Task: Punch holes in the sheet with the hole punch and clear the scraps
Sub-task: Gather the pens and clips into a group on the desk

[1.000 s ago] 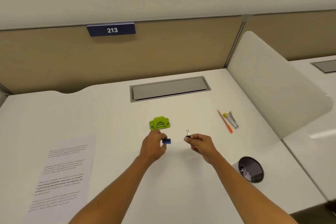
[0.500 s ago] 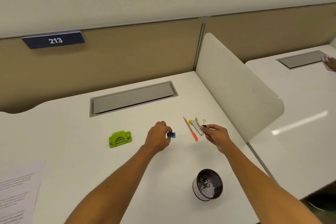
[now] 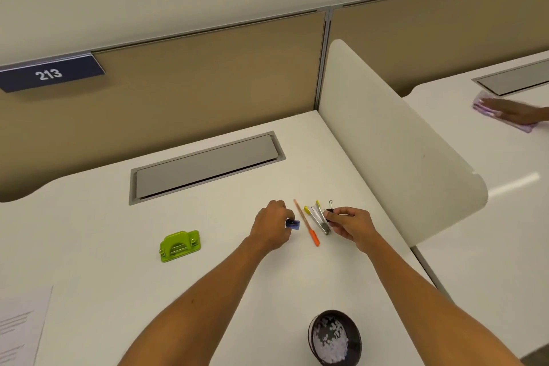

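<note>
The green hole punch sits on the white desk, left of my hands. A corner of the printed sheet shows at the bottom left edge. My left hand pinches a small blue clip just above the desk. My right hand pinches a black binder clip with its wire handle up, right beside the pens. A dark round cup holding white paper scraps stands near the front edge.
An orange pen and a yellow-capped silver stapler-like item lie between my hands. A grey cable hatch is set into the desk behind. A white divider bounds the right side; another person's hand wipes the neighbouring desk with a cloth.
Both hands carried their clips rightwards, away from the hole punch and up to the pens. My view swung right, so the sheet slid nearly out of the frame.
</note>
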`<state>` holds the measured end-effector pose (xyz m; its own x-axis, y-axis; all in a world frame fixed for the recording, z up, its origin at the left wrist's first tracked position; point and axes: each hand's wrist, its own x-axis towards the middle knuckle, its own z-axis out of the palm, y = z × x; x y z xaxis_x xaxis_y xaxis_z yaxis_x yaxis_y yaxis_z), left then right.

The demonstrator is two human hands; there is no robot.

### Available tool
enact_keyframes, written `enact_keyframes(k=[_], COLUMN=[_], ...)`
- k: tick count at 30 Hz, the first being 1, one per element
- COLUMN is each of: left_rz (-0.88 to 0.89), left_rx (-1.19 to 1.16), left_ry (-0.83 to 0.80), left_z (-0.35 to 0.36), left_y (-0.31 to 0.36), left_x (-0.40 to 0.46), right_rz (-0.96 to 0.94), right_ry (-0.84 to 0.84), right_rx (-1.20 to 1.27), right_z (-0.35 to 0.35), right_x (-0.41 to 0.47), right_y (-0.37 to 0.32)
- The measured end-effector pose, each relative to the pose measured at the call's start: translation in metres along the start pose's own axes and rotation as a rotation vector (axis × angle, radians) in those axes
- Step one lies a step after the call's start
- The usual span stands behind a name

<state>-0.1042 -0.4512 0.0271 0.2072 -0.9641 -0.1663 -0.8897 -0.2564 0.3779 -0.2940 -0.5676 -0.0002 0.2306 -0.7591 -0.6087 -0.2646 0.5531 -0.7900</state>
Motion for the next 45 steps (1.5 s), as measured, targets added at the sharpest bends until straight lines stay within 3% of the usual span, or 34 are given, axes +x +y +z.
enact_keyframes(k=[12, 23, 34, 42, 45], left_rz=[0.101, 0.321, 0.275, 0.177, 0.095], left_rx=[-0.018, 0.093, 0.218, 0.053, -0.045], left_ry=[-0.058, -0.125, -0.073, -0.179, -0.147], left_z=[0.026, 0.019, 0.012, 0.028, 0.026], left_y=[0.006, 0.003, 0.002, -0.009, -0.013], left_x=[0.04, 0.071, 0.119, 0.122, 0.115], right_rz=[0.007, -0.024, -0.131, -0.14, -0.133], right_ry=[-0.022, 0.064, 0.003, 0.011, 0.01], right_rx=[-0.063, -0.221, -0.621, -0.733, -0.734], right_z=[0.008, -0.007, -0.009, -0.018, -0.02], right_x=[0.042, 0.053, 0.055, 0.058, 0.059], right_y=[-0.012, -0.004, -0.007, -0.005, -0.003])
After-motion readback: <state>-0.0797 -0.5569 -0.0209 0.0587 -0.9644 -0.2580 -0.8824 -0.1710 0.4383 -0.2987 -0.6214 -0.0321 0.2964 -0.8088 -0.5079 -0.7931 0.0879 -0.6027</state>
